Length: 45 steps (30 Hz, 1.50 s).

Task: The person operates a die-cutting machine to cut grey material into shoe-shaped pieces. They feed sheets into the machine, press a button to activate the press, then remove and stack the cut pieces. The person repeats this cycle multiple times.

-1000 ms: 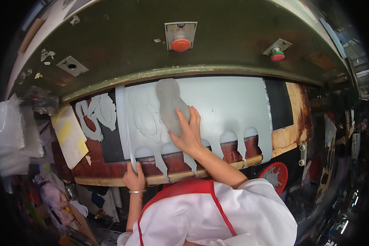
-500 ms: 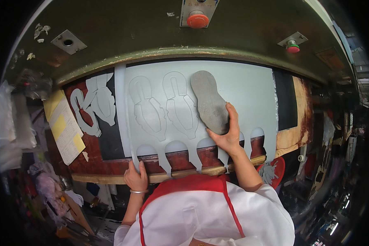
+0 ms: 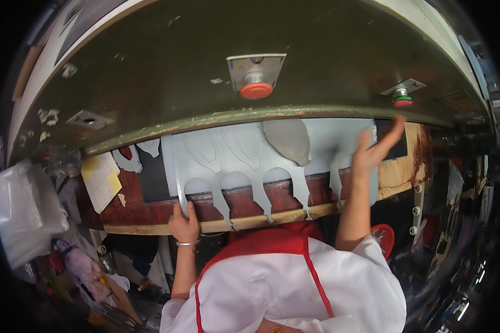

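A grey sheet lies on the work board, with large arched notches along its near edge and shoe-part outlines cut into its left half. My left hand, a bangle at its wrist, pinches a narrow strip at the sheet's near left corner. On the sheet's middle rests a darker grey, sole-shaped piece; its far end is hidden under the green machine overhang. My right hand is raised over the sheet's right end, slightly blurred, holding nothing. Its stretched fingers point towards a green and red push button, just short of it.
The green machine beam crosses the far side, with a large red mushroom button at its centre. Cut grey pieces and a handwritten paper lie at left. A red bowl sits below right; plastic bags hang at far left.
My right hand has let go of the sole-shaped piece and moved right and up towards the push button. My left hand keeps its hold. The view has tilted, showing more of the machine beam.
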{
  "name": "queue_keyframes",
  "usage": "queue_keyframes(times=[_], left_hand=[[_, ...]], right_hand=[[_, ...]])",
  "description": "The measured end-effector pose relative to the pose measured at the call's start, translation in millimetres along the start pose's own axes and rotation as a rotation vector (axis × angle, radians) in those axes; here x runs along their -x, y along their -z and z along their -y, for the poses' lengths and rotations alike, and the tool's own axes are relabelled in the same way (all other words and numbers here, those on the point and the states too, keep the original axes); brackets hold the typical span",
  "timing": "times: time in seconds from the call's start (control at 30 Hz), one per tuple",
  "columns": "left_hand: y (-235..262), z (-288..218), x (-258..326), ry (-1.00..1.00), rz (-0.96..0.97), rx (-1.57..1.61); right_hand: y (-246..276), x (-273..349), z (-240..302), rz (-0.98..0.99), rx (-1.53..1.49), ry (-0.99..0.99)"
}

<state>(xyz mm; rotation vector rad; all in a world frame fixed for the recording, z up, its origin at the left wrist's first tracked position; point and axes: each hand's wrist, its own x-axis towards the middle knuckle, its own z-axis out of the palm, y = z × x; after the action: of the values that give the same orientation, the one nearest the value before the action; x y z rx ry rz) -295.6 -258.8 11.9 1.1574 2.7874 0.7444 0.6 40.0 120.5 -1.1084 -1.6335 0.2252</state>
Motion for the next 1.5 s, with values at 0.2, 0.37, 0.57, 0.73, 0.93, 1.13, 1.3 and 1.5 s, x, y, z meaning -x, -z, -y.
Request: queue_keyframes(times=[0.2,0.37,0.57,0.73,0.93,1.13,1.3,1.5], left_hand=[[-11.3,-18.6,-58.8,0.082,-0.006,0.074],[-12.1,-30.9,-95.4,0.048,-0.043,0.141],[-10.1,-33.0,-96.9,-0.002,-0.070,0.167],[-12.0,-27.1,-92.0,0.000,-0.081,0.181],[-15.7,-15.8,-71.6,0.029,-0.088,0.273],[10.6,1.9,-10.8,0.005,-0.044,0.362],[31.8,3.1,33.4,0.213,0.193,0.258],[39.0,18.7,91.2,0.191,0.173,0.156]], right_hand=[[-31.8,-73.5,-34.3,-0.181,0.159,-0.043],[-38.5,-56.6,-48.7,-0.184,0.103,-0.057],[-7.6,-5.2,-52.9,-0.015,0.312,-0.197],[-1.4,70.8,-48.3,0.490,0.245,-0.617],[7.8,91.8,-65.6,0.429,-0.115,-0.649],[60.2,104.4,-28.4,0.402,0.163,-0.465],[30.8,101.8,10.5,0.381,0.141,0.011],[14.5,145.3,53.4,0.534,0.006,-0.042]])
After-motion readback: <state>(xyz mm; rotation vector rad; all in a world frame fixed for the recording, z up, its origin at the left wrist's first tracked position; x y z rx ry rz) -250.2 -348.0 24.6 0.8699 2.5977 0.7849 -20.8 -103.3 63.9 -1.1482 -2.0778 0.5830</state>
